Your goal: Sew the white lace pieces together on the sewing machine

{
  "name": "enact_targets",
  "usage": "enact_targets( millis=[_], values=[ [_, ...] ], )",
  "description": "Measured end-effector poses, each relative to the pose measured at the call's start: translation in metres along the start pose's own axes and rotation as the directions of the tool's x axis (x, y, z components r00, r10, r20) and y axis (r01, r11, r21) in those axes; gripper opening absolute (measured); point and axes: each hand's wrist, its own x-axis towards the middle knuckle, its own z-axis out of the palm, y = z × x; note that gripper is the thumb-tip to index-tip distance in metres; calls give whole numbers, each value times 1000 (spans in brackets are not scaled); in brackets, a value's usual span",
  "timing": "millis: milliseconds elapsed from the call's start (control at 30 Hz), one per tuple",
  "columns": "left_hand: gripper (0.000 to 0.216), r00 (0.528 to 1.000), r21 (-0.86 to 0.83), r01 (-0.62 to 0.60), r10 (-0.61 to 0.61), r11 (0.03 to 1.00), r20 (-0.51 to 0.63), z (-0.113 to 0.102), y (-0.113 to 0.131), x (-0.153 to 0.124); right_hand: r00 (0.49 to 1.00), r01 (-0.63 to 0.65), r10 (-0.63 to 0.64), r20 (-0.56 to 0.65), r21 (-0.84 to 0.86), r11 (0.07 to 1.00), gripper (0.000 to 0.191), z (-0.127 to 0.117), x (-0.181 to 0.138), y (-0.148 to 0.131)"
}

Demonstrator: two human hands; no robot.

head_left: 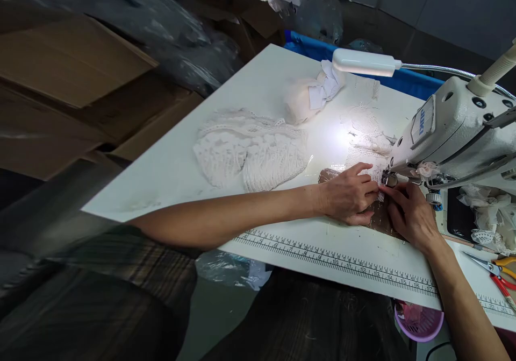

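My left hand (350,195) lies on the white table (169,172) with its fingers pressed on a small piece of white lace (375,176) right at the presser foot (389,178) of the white sewing machine (451,129). My right hand (409,214) sits just to the right of it, fingertips pinching the same lace beside the foot. The two hands touch at the fingertips. A brownish patch of the table surface shows under and around them.
A pile of white lace (250,148) and a bundle of pale fabric (306,96) lie further back on the table. A lamp (363,62) shines above. Scissors (494,270) rest at the right, a purple basket (419,323) hangs below the ruler edge (334,256). Cardboard boxes (68,65) stand left.
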Motion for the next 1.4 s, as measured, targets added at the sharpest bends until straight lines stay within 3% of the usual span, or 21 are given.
enact_targets(
  millis=[300,500,667,800,1000,1233,1400],
  values=[
    [36,997,-6,30,-29,1000,70,2,-4,0,999,23,-23,22,14,1000,42,-2,-3,2],
    [40,997,-48,51,-48,998,58,4,-6,1,992,34,-36,-121,-24,999,41,12,-6,2],
    [40,995,-93,73,-67,993,69,3,-8,1,999,-8,7,-52,-35,999,41,7,-3,0],
    [43,990,-88,108,-99,990,103,2,-9,3,1000,1,-3,21,98,995,41,-6,-2,2],
    [49,983,-131,149,-133,980,124,1,-11,4,984,-176,163,66,354,919,35,-23,-5,13],
    [49,979,-177,181,-161,967,122,0,-14,5,956,-293,247,159,455,841,39,-27,6,24],
    [53,974,-164,205,-185,965,127,2,-13,5,949,-309,299,96,453,836,45,-20,7,22]
  ],
)
